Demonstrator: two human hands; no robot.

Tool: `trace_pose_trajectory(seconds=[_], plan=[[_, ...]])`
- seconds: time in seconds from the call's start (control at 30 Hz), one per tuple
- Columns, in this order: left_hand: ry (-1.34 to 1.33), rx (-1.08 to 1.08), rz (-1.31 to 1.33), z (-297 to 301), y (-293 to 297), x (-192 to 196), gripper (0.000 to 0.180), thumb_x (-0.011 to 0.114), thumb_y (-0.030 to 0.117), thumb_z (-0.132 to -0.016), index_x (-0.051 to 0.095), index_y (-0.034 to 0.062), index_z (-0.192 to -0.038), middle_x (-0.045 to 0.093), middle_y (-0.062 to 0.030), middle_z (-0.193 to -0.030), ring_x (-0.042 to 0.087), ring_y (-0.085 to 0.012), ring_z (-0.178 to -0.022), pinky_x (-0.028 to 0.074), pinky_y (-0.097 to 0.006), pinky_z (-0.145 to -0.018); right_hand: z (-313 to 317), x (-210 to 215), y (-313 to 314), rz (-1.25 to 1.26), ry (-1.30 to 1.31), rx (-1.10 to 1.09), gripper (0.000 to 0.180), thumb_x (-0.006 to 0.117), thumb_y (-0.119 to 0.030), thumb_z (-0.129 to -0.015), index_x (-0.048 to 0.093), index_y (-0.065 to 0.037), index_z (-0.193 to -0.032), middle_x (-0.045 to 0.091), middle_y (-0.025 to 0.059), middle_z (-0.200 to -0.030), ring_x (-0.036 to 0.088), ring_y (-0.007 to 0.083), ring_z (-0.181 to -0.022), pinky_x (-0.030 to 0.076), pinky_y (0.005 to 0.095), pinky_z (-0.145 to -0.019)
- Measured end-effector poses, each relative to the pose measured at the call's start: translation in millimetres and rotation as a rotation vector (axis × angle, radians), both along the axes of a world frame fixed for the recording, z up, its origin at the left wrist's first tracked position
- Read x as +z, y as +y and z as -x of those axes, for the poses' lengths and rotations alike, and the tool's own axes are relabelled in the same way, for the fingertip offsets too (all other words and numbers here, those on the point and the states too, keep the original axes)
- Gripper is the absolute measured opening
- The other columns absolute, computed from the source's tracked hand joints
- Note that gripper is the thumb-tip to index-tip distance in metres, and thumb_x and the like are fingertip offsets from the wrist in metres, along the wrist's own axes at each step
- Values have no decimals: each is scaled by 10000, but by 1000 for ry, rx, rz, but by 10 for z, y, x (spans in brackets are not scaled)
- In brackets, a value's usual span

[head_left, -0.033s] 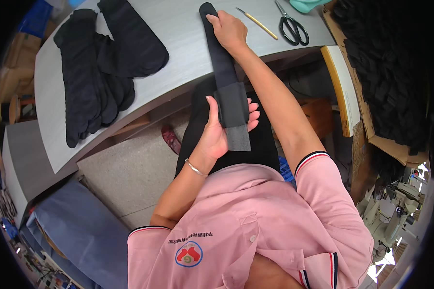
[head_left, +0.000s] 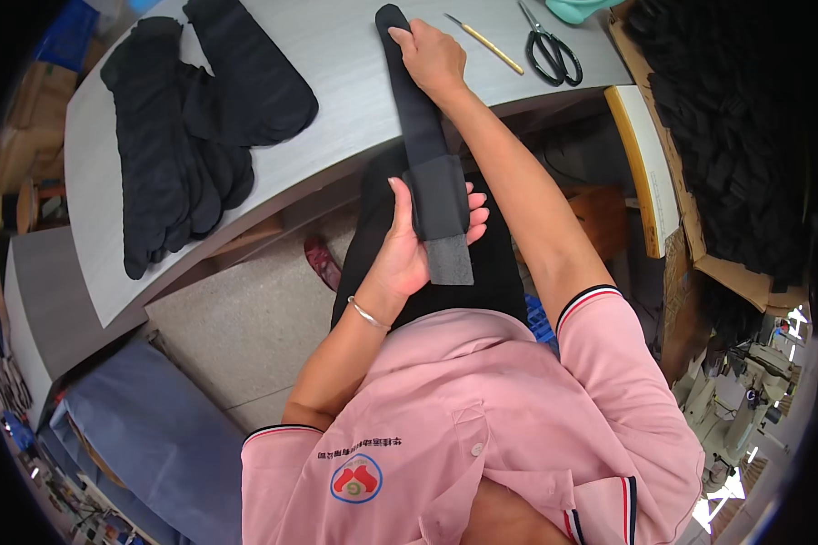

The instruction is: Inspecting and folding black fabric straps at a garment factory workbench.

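A long, narrow black sock (head_left: 415, 113) stretches from the tabletop down over my lap. Its far end is rounded, and its near end widens into a cuff with a thin, see-through grey edge (head_left: 450, 262). My left hand (head_left: 403, 250) cradles the cuff from behind; the fingertips come out at its right side and the thumb points up along its left. Near the rounded end, my right hand (head_left: 436, 62) grips the sock, thumb on top, its other fingers partly hidden.
On the grey table (head_left: 345, 82), a pile of black socks (head_left: 159, 136) lies at left. A yellow-handled pointed tool (head_left: 493, 50) and black-handled scissors (head_left: 553, 59) lie right of my right hand. A cardboard box (head_left: 736, 280) of black pieces stands at right.
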State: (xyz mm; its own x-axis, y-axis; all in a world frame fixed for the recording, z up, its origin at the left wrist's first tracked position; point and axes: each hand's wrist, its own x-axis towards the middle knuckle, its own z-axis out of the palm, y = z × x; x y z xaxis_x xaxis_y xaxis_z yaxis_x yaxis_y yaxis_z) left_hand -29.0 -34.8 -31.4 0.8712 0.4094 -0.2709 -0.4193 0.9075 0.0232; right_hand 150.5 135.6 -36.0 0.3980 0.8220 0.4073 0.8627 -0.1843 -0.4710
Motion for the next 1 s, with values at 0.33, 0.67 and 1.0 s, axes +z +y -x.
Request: trace_pose_trajectory(seconds=[0.33, 0.67, 1.0], plan=[[218, -27, -284, -84, 126, 108, 358, 561, 355, -1016, 577, 21, -1144, 622, -37, -835, 642, -156, -728, 573, -414, -852, 45, 43, 43, 0, -48, 46, 351, 606, -338, -945, 617, -11, -819, 658, 184, -696, 657, 382, -682, 505, 472, -612], [318, -116, -275, 99, -129, 385, 378, 591, 307, -1000, 575, -17, -1195, 702, -128, -1000, 701, -250, -939, 560, -409, -908, -17, -104, 101, -34, -137, 48, 313, 589, -283, -972, 609, 12, -870, 638, 198, -675, 650, 371, -632, 516, 440, -568], [311, -70, -269, 49, -24, 306, 265, 667, 203, -962, 590, 31, -1147, 661, -45, -908, 664, -140, -770, 583, -386, -849, -46, -118, 130, -44, -107, 73, 318, 565, -291, -981, 613, 11, -897, 649, 208, -703, 654, 382, -674, 517, 459, -604]])
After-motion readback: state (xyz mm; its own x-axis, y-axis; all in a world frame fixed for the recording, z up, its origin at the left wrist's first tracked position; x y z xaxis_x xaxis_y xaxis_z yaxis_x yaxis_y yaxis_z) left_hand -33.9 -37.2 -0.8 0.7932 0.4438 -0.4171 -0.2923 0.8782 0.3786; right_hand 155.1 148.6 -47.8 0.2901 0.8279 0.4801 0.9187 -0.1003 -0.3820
